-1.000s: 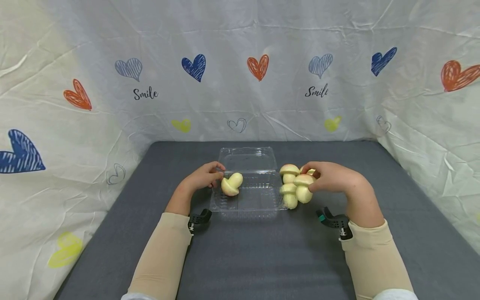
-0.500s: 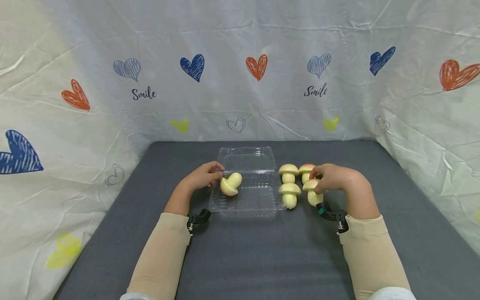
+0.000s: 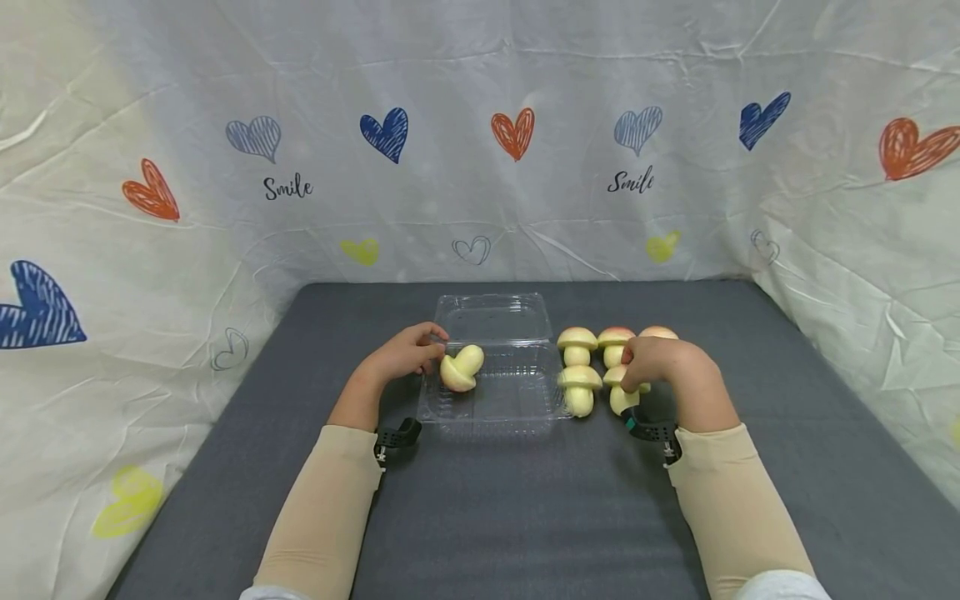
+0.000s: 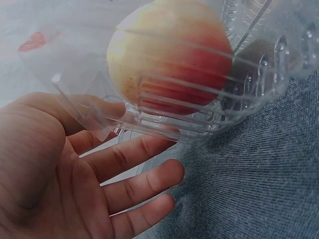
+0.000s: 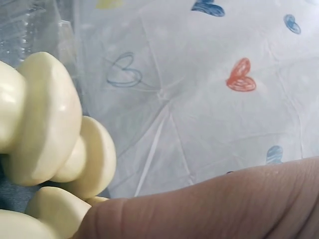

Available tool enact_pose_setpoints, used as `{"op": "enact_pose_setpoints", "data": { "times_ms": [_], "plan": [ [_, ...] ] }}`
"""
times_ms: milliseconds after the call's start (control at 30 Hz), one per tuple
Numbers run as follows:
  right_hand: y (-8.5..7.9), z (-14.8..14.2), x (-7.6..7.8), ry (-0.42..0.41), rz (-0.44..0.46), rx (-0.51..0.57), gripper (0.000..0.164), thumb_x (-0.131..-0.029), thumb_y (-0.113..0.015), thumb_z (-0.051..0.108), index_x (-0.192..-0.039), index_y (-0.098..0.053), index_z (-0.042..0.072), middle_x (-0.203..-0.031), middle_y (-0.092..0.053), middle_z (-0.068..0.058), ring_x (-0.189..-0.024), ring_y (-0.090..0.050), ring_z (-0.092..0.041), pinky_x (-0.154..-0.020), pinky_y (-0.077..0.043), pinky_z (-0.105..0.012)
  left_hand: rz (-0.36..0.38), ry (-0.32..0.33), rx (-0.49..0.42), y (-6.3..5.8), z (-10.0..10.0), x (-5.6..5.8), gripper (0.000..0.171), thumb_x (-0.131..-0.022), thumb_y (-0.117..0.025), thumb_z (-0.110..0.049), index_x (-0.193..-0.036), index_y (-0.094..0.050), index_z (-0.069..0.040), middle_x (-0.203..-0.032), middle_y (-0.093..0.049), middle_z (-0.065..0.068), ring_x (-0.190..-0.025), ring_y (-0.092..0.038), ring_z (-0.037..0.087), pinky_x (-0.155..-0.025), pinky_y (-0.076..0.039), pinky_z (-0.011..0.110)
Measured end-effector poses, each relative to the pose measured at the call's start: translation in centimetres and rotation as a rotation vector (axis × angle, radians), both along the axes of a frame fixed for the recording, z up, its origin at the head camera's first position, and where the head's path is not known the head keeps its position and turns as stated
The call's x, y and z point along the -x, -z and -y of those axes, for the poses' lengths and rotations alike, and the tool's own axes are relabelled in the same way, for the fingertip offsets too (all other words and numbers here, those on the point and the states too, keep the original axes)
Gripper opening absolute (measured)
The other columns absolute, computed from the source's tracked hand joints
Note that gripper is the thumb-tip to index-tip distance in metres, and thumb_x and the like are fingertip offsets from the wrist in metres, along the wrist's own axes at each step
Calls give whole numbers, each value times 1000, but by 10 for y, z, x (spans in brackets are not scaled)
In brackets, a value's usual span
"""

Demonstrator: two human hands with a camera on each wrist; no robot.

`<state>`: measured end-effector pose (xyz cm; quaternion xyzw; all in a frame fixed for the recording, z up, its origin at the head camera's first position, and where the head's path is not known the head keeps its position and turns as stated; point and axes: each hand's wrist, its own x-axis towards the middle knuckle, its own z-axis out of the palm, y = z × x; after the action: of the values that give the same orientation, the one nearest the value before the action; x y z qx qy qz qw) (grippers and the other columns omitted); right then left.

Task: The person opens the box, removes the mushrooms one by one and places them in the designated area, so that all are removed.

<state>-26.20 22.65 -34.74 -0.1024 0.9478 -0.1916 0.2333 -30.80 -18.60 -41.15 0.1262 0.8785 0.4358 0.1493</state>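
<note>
A clear plastic box (image 3: 525,396) stands on the table, its lid (image 3: 492,318) folded open at the back. Inside at the left lies one pale yellow toy mushroom (image 3: 462,369), whose red-blushed cap (image 4: 172,59) shows through the plastic in the left wrist view. My left hand (image 3: 405,354) pinches the box's left rim between thumb and index finger; its other fingers are spread. To the right of the box, my right hand (image 3: 667,371) grips the front mushroom (image 3: 622,402) by its cap. My thumb (image 5: 149,216) partly covers that mushroom in the right wrist view.
Several more toy mushrooms stand in rows right of the box: a front-left mushroom (image 3: 579,392), a back-left one (image 3: 577,344), a back-middle one (image 3: 614,340) and a back-right one (image 3: 658,332). Behind the dark cloth-covered table (image 3: 517,517) hangs a white curtain (image 3: 442,75).
My right hand has shifted the gripped mushroom rightward, apart from the front-left one, and then slightly back left. The back-right mushroom has come into view. My left hand stays at the rim.
</note>
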Motion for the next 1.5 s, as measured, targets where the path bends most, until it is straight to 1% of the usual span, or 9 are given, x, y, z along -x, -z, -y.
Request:
{"op": "enact_pose_setpoints", "data": {
  "times_ms": [100, 200, 367, 567, 733, 900, 1133, 1333, 1500],
  "plan": [
    [1, 2, 0, 11, 10, -4, 24, -72, -60, 2, -74, -40, 16, -69, -28, 2, -63, -23, -15, -59, -23, -34, -1, 1, 0, 0, 0, 0, 32, -109, -52, -20, -137, -55, -6, -109, -67, 12, -79, -63, 27, -72, -50, 38],
    [1, 3, 0, 22, 10, -19, 20, -75, -63, 5, -88, -49, 9, -78, -39, -2, -68, -34, -18, -62, -30, -36, -1, 2, -2, -1, 0, 0, 32, -109, -52, -20, -137, -55, -6, -109, -67, 12, -79, -63, 27, -72, -50, 38],
    [-1, 2, -2, 24, 13, -15, 34, -80, -71, 9, -108, -54, 1, -93, -49, -9, -80, -45, -24, -69, -38, -39, -3, 2, -5, -3, -1, -1, 32, -108, -52, -20, -137, -55, -6, -109, -67, 12, -80, -63, 27, -72, -50, 38],
    [-9, 1, -7, 40, -5, -18, 45, -82, -75, 15, -118, -54, -1, -102, -51, -11, -88, -48, -27, -73, -42, -42, -5, 2, 1, -2, -2, 0, 31, -109, -52, -20, -136, -55, -7, -109, -67, 12, -80, -63, 27, -72, -50, 38],
    [-23, 3, -16, 65, -40, 2, 56, -89, -77, 27, -128, -51, -2, -114, -54, -17, -96, -52, -32, -77, -45, -47, -9, 10, 5, -1, -1, 1, 31, -108, -52, -20, -136, -55, -6, -108, -67, 12, -80, -63, 26, -72, -50, 38],
    [-34, 18, -25, 38, -176, 3, 55, -95, -70, 38, -130, -53, -1, -109, -63, -16, -90, -60, -30, -74, -48, -47, -30, 9, -4, -1, 0, 1, 31, -107, -55, -19, -136, -56, -6, -107, -68, 13, -78, -63, 26, -72, -50, 40],
    [-28, 47, -30, -28, -350, 42, 41, -97, -69, 35, -122, -63, 3, -114, -67, -15, -91, -64, -26, -78, -50, -47, -39, -4, -18, 1, -1, 0, 32, -105, -58, -16, -135, -58, -4, -106, -68, 13, -79, -62, 26, -72, -50, 40],
    [-19, 69, -32, -91, -434, 113, 33, -95, -73, 32, -116, -66, 7, -116, -68, -12, -101, -64, -27, -87, -49, -50, -43, -11, -30, 1, -1, 0, 32, -105, -58, -15, -134, -58, -3, -107, -68, 14, -76, -61, 25, -71, -50, 40],
    [-12, 87, -34, -111, -470, 115, 31, -95, -75, 29, -115, -66, 9, -113, -67, -10, -97, -64, -25, -82, -51, -46, -35, -13, -34, 1, -1, 1, 30, -104, -59, -14, -132, -58, -3, -106, -68, 14, -68, -59, 24, -65, -51, 39]
  ]
}}
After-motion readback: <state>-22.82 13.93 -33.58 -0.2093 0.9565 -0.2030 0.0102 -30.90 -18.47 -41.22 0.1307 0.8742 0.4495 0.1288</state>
